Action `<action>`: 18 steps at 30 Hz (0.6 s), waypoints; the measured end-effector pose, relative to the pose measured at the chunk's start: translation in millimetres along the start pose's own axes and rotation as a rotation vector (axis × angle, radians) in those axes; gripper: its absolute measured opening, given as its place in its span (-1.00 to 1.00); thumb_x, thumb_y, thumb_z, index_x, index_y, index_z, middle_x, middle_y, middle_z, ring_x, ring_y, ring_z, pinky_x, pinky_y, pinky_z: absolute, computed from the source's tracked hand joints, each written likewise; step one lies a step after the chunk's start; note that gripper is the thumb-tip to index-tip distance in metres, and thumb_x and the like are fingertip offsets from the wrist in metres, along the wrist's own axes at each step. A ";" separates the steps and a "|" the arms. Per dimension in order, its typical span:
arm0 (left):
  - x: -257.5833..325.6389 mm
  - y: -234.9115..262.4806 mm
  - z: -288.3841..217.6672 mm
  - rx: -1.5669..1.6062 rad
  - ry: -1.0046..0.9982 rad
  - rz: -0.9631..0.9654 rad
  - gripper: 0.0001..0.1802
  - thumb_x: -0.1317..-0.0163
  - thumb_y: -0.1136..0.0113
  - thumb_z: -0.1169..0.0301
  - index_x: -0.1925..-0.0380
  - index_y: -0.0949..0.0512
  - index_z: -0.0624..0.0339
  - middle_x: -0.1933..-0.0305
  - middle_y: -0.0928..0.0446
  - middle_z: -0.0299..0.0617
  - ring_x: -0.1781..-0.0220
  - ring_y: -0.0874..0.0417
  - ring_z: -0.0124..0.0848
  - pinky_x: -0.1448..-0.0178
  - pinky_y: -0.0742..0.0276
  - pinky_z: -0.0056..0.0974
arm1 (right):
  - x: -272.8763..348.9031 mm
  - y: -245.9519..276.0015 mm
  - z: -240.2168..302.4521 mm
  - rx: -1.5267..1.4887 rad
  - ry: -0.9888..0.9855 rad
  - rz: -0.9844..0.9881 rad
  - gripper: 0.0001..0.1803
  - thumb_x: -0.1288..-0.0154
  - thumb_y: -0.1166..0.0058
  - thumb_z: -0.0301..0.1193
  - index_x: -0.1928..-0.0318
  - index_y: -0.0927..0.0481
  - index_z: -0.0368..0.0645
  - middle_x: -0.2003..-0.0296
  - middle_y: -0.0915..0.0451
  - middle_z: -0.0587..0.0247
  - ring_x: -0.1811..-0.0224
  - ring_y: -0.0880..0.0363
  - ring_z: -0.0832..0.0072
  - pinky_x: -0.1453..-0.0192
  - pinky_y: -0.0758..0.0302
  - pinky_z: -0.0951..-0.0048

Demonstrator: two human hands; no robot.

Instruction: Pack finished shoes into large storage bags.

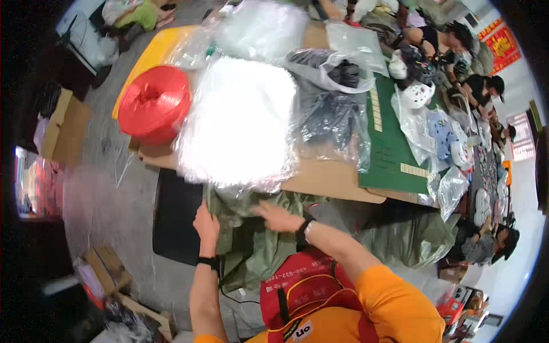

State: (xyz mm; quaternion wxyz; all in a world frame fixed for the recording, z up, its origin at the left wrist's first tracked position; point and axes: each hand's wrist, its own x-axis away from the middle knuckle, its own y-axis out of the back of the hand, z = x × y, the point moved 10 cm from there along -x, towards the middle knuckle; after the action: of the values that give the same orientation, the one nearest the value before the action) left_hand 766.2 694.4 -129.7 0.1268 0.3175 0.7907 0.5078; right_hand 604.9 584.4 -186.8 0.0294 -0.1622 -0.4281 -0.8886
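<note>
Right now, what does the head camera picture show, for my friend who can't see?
A person's left hand and right hand both grip a crumpled olive-green woven sack below a cardboard-topped table. On the table sit a big clear plastic bag of white stuff and a red twine spool.

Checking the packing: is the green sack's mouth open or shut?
Open: both hands spread the green sack at its mouth.
</note>
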 end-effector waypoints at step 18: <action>-23.2 -111.9 -381.5 0.554 -0.227 0.302 -0.74 -0.11 0.04 0.44 0.19 -0.41 0.29 0.36 -0.49 -0.13 0.32 -0.51 -0.41 0.23 -0.39 -0.36 | 311.5 171.0 -238.1 -0.591 -0.281 -0.304 -0.59 -0.08 0.04 -0.41 0.01 -0.34 -0.22 0.20 -0.47 0.05 0.18 -0.48 0.35 0.11 -0.42 0.43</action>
State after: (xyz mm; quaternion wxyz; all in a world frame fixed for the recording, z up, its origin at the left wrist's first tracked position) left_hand 542.7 372.4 -58.9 0.0462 0.5081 0.8235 0.2479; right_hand 280.4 320.0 -99.0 -0.2101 -0.2187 -0.1719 -0.9373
